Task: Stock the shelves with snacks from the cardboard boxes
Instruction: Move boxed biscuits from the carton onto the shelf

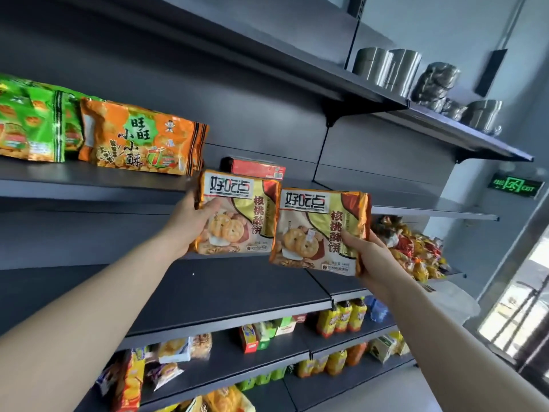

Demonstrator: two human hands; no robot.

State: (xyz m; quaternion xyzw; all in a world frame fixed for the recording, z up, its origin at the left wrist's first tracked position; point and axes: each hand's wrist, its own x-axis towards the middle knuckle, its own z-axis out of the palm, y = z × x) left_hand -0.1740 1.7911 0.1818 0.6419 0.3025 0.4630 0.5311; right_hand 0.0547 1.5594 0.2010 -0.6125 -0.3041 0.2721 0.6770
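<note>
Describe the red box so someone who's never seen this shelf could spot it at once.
Find the dark shelf carrying the big orange snack bag. Right of that bag, behind the biscuit packet in the left hand, lies a flat red box. It is the only box there; its neighbours are soft bags.

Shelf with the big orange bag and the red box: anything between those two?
Nothing: head view shows a short bare stretch of shelf between orange bag and red box. The left hand holds a cookie pack just below it.
</note>
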